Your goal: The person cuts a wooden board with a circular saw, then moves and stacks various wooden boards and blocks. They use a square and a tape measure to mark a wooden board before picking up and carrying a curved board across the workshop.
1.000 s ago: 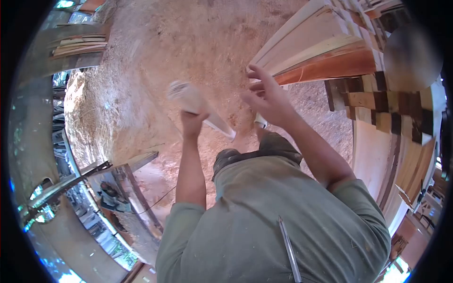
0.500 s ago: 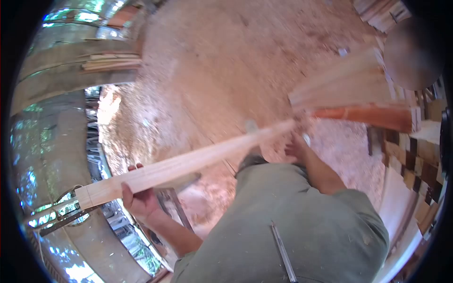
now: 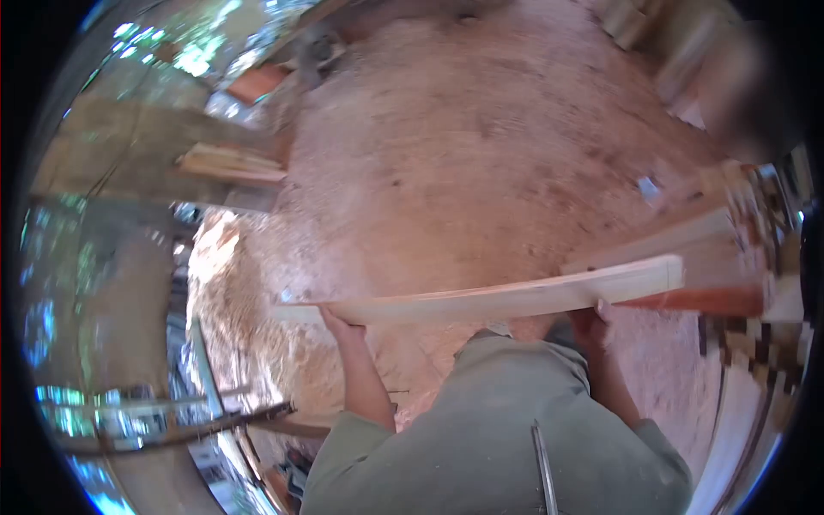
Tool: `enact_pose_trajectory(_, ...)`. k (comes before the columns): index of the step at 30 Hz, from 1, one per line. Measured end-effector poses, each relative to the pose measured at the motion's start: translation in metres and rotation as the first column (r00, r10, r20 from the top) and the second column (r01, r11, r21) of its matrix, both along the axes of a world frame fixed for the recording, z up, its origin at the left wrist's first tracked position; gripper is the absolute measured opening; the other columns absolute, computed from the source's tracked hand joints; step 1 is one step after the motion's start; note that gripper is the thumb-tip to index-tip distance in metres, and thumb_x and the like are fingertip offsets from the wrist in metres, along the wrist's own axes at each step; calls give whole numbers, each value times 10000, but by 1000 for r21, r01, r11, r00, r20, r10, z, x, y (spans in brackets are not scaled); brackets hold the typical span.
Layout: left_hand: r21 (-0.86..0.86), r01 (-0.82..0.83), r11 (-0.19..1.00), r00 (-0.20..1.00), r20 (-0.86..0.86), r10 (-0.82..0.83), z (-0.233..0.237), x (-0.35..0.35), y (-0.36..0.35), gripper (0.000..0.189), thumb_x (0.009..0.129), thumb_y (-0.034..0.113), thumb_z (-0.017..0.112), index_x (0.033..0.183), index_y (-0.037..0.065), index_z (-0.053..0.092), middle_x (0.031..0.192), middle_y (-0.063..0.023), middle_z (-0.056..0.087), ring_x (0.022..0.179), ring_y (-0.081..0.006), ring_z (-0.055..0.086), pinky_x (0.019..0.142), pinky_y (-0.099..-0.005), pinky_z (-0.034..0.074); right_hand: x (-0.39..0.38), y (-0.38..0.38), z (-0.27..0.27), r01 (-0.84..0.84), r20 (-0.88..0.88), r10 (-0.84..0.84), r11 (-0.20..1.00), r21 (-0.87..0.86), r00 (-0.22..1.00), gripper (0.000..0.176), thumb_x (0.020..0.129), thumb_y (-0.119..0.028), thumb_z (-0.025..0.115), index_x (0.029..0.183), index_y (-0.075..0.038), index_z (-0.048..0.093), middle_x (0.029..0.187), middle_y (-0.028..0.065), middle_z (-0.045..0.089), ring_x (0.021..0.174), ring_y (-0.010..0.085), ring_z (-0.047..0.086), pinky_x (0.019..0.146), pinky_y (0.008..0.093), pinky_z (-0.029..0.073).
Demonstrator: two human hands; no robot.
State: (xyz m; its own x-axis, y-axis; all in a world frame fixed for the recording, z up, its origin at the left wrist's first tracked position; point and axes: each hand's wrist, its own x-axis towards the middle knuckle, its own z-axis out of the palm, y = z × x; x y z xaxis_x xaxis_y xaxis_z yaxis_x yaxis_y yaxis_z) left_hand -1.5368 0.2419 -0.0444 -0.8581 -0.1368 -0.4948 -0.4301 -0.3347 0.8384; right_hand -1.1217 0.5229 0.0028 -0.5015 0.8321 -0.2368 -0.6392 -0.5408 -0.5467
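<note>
A long, pale wooden plank (image 3: 463, 302) stretches across the view in front of my body, its right end a little higher than its left. My left hand (image 3: 345, 328) is closed on it near the left end, which is blurred. Toward the other end, my right hand (image 3: 590, 326) grips the plank's lower edge, with a thumb tip showing against the wood and the other fingers hidden. A slim silver pen-like object (image 3: 544, 468) lies against the front of my green shirt (image 3: 463, 438).
Stacked boards (image 3: 678, 236) and a reddish board (image 3: 695, 299) lie at the right, above piled wood blocks (image 3: 760, 348). Several thin strips (image 3: 230, 163) rest on a ledge at the left. Reddish-brown dirt ground (image 3: 463, 146) spreads ahead, and a dark bar (image 3: 223, 422) juts in at lower left.
The plank has swung to the right and now lies nearly level across me. My right hand, blurred near its far end before, now grips it. The view has turned too.
</note>
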Motion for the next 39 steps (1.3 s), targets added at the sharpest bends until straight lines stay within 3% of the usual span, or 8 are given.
enact_pose_trajectory(3,103,199,975,924,313,-221,-76,25,51,604,892,613,384,1260,145,489,1189,-92,588,1070,-306,579,821,-519,520,28,36,26,82,-3,-94,848,523,996,606,797,-443,658,1236,-51,510,1270,138,521,1143,324,529,987,471,426)
enact_pose_trajectory(7,344,482,806,662,460,-592,-130,76,158,507,905,519,417,1226,136,499,1202,-83,571,1093,-290,564,812,-485,525,43,111,116,176,-37,-214,679,713,976,766,796,-538,664,1318,-34,417,1236,172,516,1129,330,528,941,483,447)
enact_pose_trajectory(14,338,692,638,343,623,-703,-116,131,334,228,891,301,583,994,98,578,894,-71,636,734,-210,620,649,-341,545,-3,186,154,528,-107,-557,685,502,824,580,940,-492,479,1230,9,441,1041,168,592,955,310,605,841,432,496)
enact_pose_trajectory(16,499,755,427,259,371,-892,-133,119,364,230,885,311,599,899,82,589,801,-45,629,667,-185,601,639,-317,532,-8,204,120,558,-145,-591,612,560,794,531,942,-442,514,1226,2,447,1049,156,590,948,261,595,836,386,488)
enact_pose_trajectory(26,263,907,328,178,467,-867,-103,84,426,232,876,326,592,852,95,577,788,-30,616,729,-175,590,647,-327,481,-3,254,33,614,118,-870,428,664,479,553,851,-338,688,1221,9,467,1068,126,596,957,230,594,863,369,472)
enact_pose_trajectory(29,257,943,213,56,506,-860,-109,79,445,209,876,302,590,846,96,573,790,-33,619,701,-178,589,612,-321,474,0,251,6,605,207,-898,417,678,388,474,862,-266,679,1212,-15,482,1079,90,592,982,182,573,860,329,464)
enact_pose_trajectory(33,254,966,47,-89,499,-862,-99,91,501,222,872,294,600,857,74,579,777,-46,612,663,-174,581,577,-318,468,11,254,-39,363,526,-662,742,564,534,454,814,-162,722,1191,-45,498,1076,27,570,1024,126,530,895,297,436)
enact_pose_trajectory(39,-118,804,-583,-575,100,-812,-45,146,596,330,827,228,692,1035,-12,600,882,-82,626,773,-171,601,676,-331,498,2,254,-58,346,638,-553,833,431,536,446,797,-72,725,1190,-72,516,1079,0,576,1010,115,545,882,304,467)
